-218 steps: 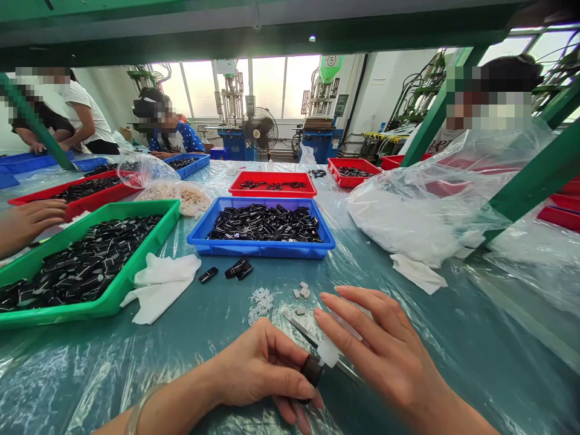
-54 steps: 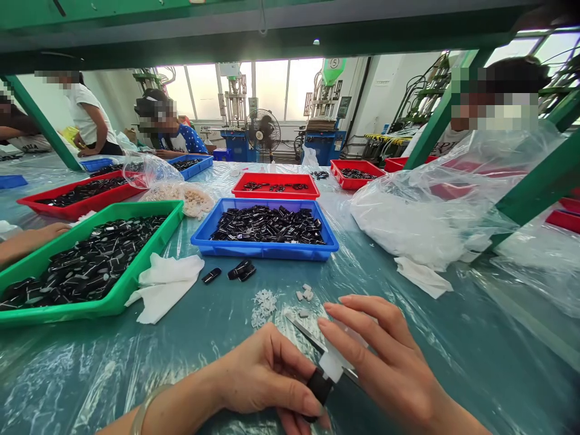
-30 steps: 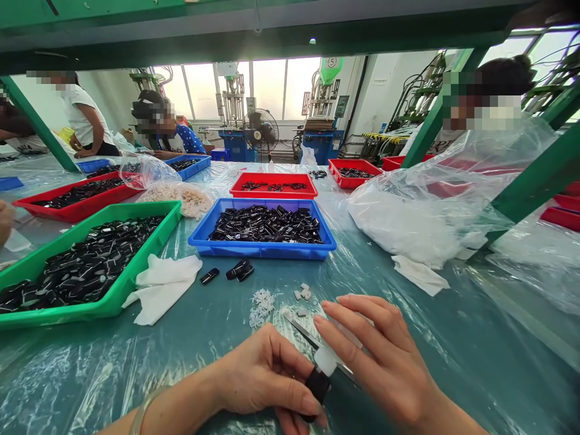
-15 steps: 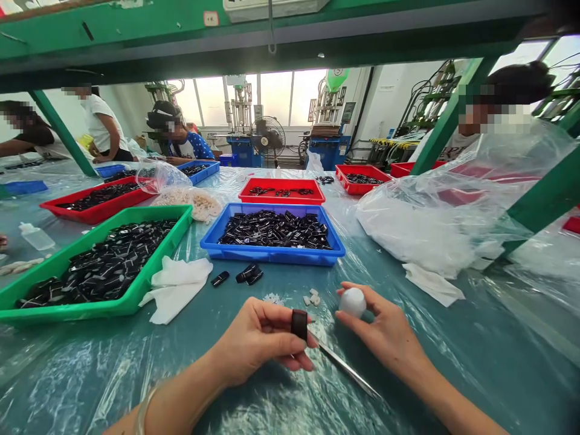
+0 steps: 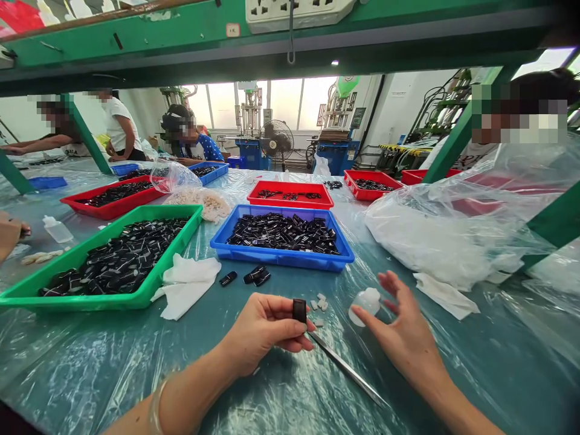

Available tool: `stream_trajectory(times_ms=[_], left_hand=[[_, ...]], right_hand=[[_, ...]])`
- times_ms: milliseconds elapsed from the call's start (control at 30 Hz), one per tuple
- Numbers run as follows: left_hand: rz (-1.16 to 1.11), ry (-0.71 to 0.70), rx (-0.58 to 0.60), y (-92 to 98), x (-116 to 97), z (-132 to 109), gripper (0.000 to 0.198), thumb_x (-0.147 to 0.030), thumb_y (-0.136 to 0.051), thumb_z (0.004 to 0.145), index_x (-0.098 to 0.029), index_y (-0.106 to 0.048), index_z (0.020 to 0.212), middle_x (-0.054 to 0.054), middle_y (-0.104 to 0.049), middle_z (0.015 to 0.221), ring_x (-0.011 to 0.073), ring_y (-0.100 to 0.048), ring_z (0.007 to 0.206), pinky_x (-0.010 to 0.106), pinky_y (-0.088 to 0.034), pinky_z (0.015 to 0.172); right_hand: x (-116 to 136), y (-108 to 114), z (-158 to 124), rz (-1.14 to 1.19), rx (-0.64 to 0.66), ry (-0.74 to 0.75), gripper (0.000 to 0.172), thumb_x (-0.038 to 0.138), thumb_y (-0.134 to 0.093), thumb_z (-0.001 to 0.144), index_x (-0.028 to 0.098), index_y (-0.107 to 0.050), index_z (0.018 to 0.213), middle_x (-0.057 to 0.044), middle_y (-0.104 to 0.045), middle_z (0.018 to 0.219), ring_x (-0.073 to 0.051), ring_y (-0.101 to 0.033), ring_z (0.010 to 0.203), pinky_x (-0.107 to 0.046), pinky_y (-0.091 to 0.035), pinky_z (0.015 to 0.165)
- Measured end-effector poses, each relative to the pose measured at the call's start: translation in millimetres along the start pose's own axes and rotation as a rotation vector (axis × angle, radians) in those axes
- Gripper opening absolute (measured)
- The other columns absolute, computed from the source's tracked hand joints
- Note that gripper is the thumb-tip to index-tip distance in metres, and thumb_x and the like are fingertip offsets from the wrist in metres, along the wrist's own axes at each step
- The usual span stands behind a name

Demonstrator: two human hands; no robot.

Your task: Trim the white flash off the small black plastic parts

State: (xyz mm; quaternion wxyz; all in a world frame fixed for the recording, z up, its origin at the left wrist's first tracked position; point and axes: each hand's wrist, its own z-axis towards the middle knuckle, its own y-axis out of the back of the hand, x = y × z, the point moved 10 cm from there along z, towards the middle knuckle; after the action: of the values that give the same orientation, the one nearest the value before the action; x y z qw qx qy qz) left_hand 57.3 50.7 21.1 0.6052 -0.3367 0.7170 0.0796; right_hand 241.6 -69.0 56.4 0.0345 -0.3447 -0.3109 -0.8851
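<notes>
Evidently, the largest item is the work table point(image 5: 113, 368), covered in clear plastic sheeting; a green shelf frame point(image 5: 181, 47) spans its upper side. Far right, a clear bag point(image 5: 435, 241) of white material slumps on the surface. Near left stands a green tray point(image 5: 194, 225) filled with black pieces. To its right, in the middle, sits a blue tray point(image 5: 281, 258), likewise loaded; just beyond is a smaller red tray point(image 5: 290, 186) with a few dark parts.

The right hand point(image 5: 405, 326), near right, has thumb and fingers spread wide beside a rounded white container point(image 5: 370, 296). The thumb overlaps the container in view; contact cannot be determined. The left hand point(image 5: 265, 329), near centre, pinches one black part point(image 5: 299, 310) between thumb and fingers, firmly closed on it, the part held upright above the table.

A crumpled white cloth point(image 5: 193, 281) lies right of the green tray, touching its side. Metal tweezers point(image 5: 348, 370) extend from beside the left fingertips toward the near right. Loose black pieces point(image 5: 257, 275) rest before the blue tray. Smallest, several white chips point(image 5: 319, 302) lie between black part and container.
</notes>
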Motion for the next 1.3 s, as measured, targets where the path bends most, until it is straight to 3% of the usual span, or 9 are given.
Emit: stream_trajectory(times_ms=[100,167,233,300,433,667,833,1100,1300], left_hand=[[0.011,0.009,-0.014,0.0,2,1,0.034,-0.028,-0.077,0.058,-0.008,-0.068,0.084,0.013,-0.070,0.084,0.0164,-0.067,0.063,0.020,-0.050,0.055],[0.024,0.012,-0.003,-2.7,4,2,0.031,-0.026,-0.074,0.060,-0.008,-0.069,0.084,0.012,-0.070,0.085,0.0155,-0.067,0.063,0.019,-0.050,0.055],[0.043,0.016,0.024,-7.1,6,2,0.028,-0.024,-0.070,0.063,-0.008,-0.069,0.085,0.012,-0.070,0.087,0.0149,-0.067,0.064,0.018,-0.050,0.056],[0.064,0.029,0.046,-10.8,9,3,0.026,-0.022,-0.066,0.064,-0.009,-0.070,0.086,0.012,-0.070,0.089,0.0149,-0.067,0.066,0.018,-0.050,0.056],[0.072,0.059,0.079,-15.2,17,3,0.026,-0.021,-0.062,0.065,-0.009,-0.070,0.087,0.013,-0.069,0.090,0.0170,-0.068,0.068,0.019,-0.050,0.055],[0.062,0.076,0.124,-19.1,23,3,0.028,-0.025,-0.066,0.066,-0.009,-0.071,0.087,0.013,-0.069,0.090,0.0172,-0.068,0.068,0.018,-0.051,0.055],[0.096,0.081,0.143,-22.7,28,3,0.030,-0.031,-0.071,0.065,-0.009,-0.071,0.085,0.012,-0.069,0.085,0.0167,-0.067,0.069,0.018,-0.050,0.056],[0.109,0.090,0.166,-26.5,30,1,0.025,-0.028,-0.071,0.065,-0.009,-0.072,0.082,0.008,-0.068,0.074,0.0153,-0.066,0.069,0.018,-0.050,0.057],[0.192,0.113,0.225,-33.1,36,-1,0.022,-0.025,-0.067,0.066,-0.009,-0.072,0.080,0.005,-0.065,0.065,0.0129,-0.064,0.064,0.020,-0.051,0.059]], right_hand=[[60,23,-12,-0.080,-0.163,0.393,0.038,0.021,-0.060,0.084,0.019,-0.050,0.120,-0.014,-0.055,0.112,-0.028,-0.055,0.103,-0.038,-0.050,0.077],[85,6,-23,-0.042,0.010,0.548,0.018,0.013,-0.052,0.088,0.021,-0.058,0.103,-0.006,-0.062,0.097,-0.019,-0.061,0.088,-0.029,-0.052,0.074],[94,-23,-35,-0.006,0.266,0.612,0.022,0.010,-0.041,0.091,0.018,-0.059,0.100,-0.008,-0.063,0.096,-0.017,-0.061,0.086,-0.027,-0.054,0.073],[92,-46,-44,-0.016,0.415,0.604,0.030,0.008,-0.034,0.092,0.015,-0.059,0.106,-0.012,-0.063,0.102,-0.020,-0.060,0.090,-0.032,-0.055,0.074],[81,-66,-45,-0.052,0.488,0.530,0.030,0.009,-0.035,0.092,0.016,-0.062,0.102,-0.012,-0.065,0.097,-0.022,-0.060,0.086,-0.035,-0.056,0.069],[81,-67,-41,-0.009,0.536,0.457,0.020,0.009,-0.044,0.089,0.018,-0.061,0.083,-0.005,-0.060,0.079,-0.018,-0.059,0.073,-0.029,-0.053,0.062],[78,-69,-39,-0.002,0.496,0.420,0.030,0.015,-0.037,0.093,0.018,-0.053,0.069,-0.004,-0.056,0.070,-0.018,-0.057,0.065,-0.028,-0.050,0.055],[91,-29,-27,0.180,0.357,0.363,0.022,0.020,-0.041,0.095,0.018,-0.062,0.090,-0.005,-0.061,0.082,-0.016,-0.061,0.070,-0.024,-0.051,0.060],[113,-18,-33,0.374,0.430,0.354,0.021,0.016,-0.046,0.092,0.020,-0.066,0.087,-0.004,-0.062,0.078,-0.013,-0.060,0.065,-0.021,-0.050,0.056]])
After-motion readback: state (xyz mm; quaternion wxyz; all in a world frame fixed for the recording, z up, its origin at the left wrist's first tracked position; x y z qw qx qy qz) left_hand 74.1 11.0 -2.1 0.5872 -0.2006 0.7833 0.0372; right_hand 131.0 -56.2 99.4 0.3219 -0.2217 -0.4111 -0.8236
